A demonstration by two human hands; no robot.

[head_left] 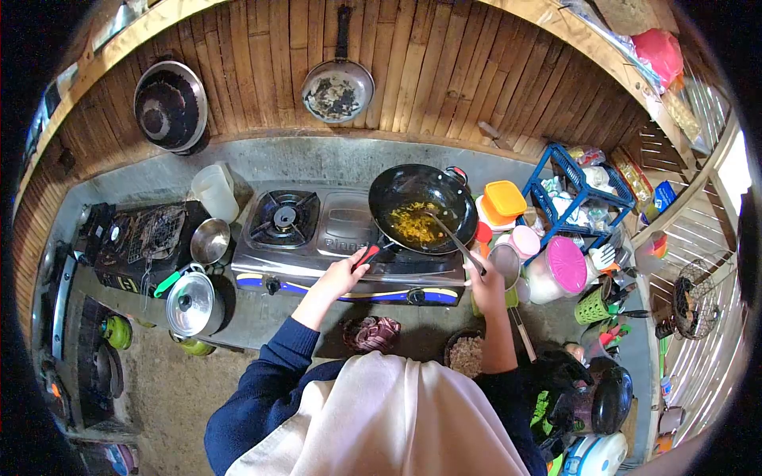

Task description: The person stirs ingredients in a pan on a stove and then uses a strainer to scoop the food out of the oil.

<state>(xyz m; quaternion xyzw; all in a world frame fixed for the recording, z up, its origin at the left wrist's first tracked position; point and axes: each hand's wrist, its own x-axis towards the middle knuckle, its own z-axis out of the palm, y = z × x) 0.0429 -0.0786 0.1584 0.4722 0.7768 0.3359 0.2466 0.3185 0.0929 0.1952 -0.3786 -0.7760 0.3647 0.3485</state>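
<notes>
1. Far left, a lidded pot sits near the front edge of the worktop, with a steel bowl and a white jug behind it. This side is crowded, so there is little set-down room.
2. The stove has its left burner bare, the one open spot near the pan.
3. The left grip is closed round the wok handle. If that hold slackens under a stir, I judge the pan could turn or slide on its burner.
4. The wok stands on the right burner, with yellow food in its bottom. Its right rim is just beside orange-lidded tubs, so it has almost no room to shift that way.
5. The right grip is wrapped round the spatula, whose blade is in the food. A hard push could throw food over the far rim.
6. A pink-lidded jar and a blue rack press close on the right, where a swinging elbow might knock them. A small bowl sits at the worktop's front edge, near the body, and could be nudged off.
</notes>
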